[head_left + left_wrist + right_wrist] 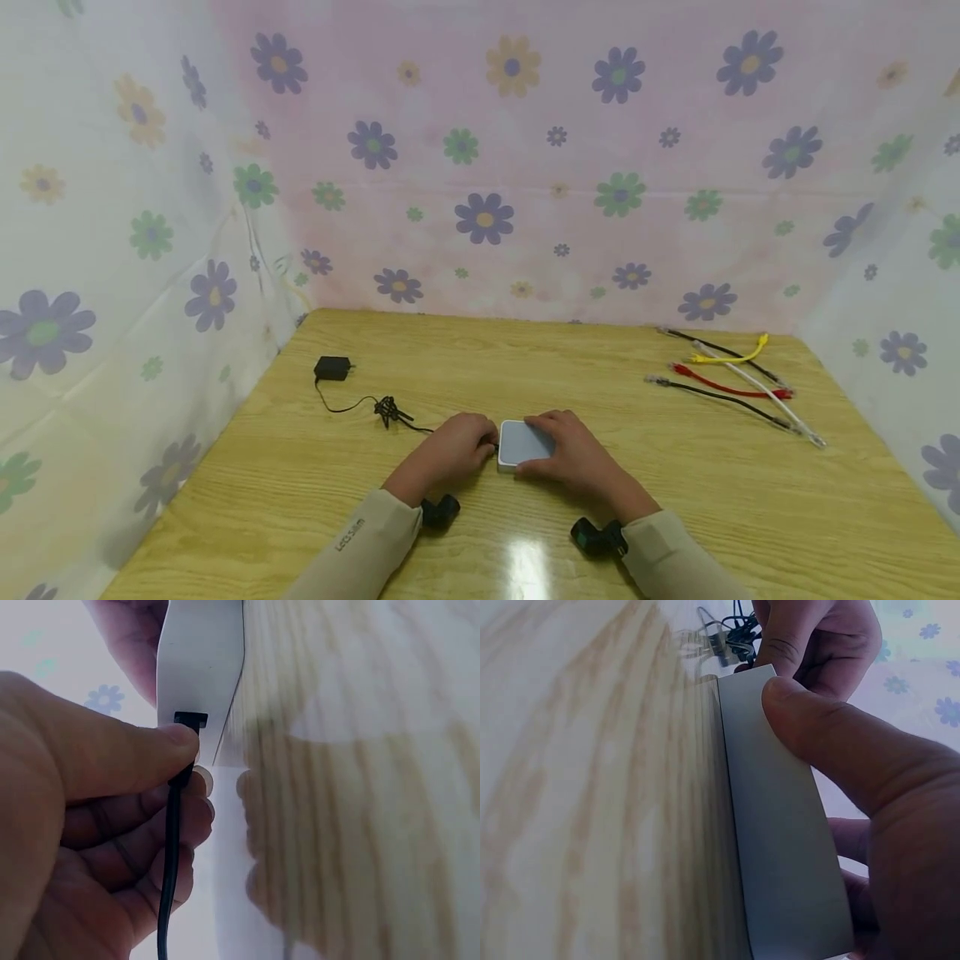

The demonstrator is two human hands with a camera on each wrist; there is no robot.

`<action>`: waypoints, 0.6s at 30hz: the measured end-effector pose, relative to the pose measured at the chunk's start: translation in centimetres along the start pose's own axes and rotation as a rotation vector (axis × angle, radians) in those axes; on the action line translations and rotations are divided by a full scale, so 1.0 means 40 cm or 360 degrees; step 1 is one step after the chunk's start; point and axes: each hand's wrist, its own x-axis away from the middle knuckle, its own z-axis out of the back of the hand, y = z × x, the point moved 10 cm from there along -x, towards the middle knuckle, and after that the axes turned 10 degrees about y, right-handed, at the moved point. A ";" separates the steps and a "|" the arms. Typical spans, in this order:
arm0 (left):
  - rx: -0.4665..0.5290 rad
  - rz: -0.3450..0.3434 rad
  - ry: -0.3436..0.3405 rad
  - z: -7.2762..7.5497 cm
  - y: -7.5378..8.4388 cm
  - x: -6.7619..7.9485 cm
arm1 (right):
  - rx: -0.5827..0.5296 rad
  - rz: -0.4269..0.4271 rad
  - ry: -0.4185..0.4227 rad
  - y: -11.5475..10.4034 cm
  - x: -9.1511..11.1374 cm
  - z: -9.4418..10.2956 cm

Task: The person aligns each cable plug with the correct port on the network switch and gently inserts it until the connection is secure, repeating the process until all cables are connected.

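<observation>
A small flat box with a grey top and white sides [521, 446] lies on the table in front of me. My right hand [576, 457] grips it from the right, thumb on the near side and fingers on the far side. With thumb and fingers, my left hand [456, 450] pinches the black cable plug [181, 777] at the box's left side. The plug's tip meets a dark port [192, 718] in that side; how deep it sits I cannot tell. Its black cable [171, 862] leads to a power adapter [332, 368] at the back left.
Partway along, the cable is bundled into a knot [387, 410]. Several short network cables lie at the back right, among them a yellow one [738, 358], a red one [727, 387] and a white one [757, 387]. Flowered cloth [525, 275] stands behind the wooden table [300, 517].
</observation>
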 end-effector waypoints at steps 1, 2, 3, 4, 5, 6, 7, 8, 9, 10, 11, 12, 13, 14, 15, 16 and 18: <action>-0.0011 -0.0008 0.0003 0.002 0.002 0.000 | 0.0006 0.0001 0.0001 0.000 0.000 0.000; -0.0022 -0.0020 0.0006 0.003 0.005 0.000 | 0.0012 -0.0002 0.0002 0.001 0.000 0.000; -0.0033 -0.0026 0.0011 0.004 0.007 -0.001 | 0.0015 -0.0007 0.0004 0.002 -0.001 0.000; -0.0049 -0.0037 0.0017 0.006 0.010 -0.001 | 0.0023 -0.0006 0.0007 0.002 -0.001 0.001; -0.0065 -0.0045 0.0021 0.007 0.013 -0.002 | 0.0029 -0.0009 0.0009 0.002 -0.001 0.002; -0.0083 -0.0052 0.0023 0.008 0.016 -0.002 | 0.0034 -0.0015 0.0010 0.003 -0.002 0.003; -0.0098 -0.0059 0.0025 0.009 0.019 -0.003 | 0.0038 -0.0017 0.0012 0.004 -0.002 0.004; -0.0116 -0.0069 0.0028 0.009 0.021 -0.004 | 0.0038 -0.0022 0.0016 0.004 -0.002 0.005; -0.0133 -0.0078 0.0032 0.010 0.024 -0.004 | 0.0037 -0.0027 0.0019 0.005 -0.002 0.006; -0.0145 -0.0084 0.0034 0.011 0.026 -0.005 | 0.0037 -0.0027 0.0026 0.005 -0.002 0.007; -0.0149 -0.0086 0.0038 0.012 0.027 -0.005 | 0.0039 -0.0028 0.0032 0.005 -0.003 0.008; -0.0150 -0.0084 0.0042 0.012 0.028 -0.005 | 0.0039 -0.0029 0.0036 0.005 -0.003 0.008; -0.0148 -0.0075 0.0043 0.013 0.027 -0.005 | 0.0036 -0.0029 0.0042 0.006 -0.003 0.008; -0.0148 -0.0061 0.0044 0.014 0.025 -0.005 | 0.0037 -0.0033 0.0046 0.007 -0.003 0.008; -0.0142 -0.0041 0.0043 0.014 0.021 -0.004 | 0.0033 -0.0039 0.0047 0.008 -0.003 0.007; -0.0135 -0.0025 0.0044 0.015 0.018 -0.004 | 0.0035 -0.0040 0.0050 0.008 -0.004 0.006; -0.0141 -0.0006 0.0045 0.015 0.013 -0.003 | 0.0033 -0.0060 0.0041 0.011 -0.003 0.004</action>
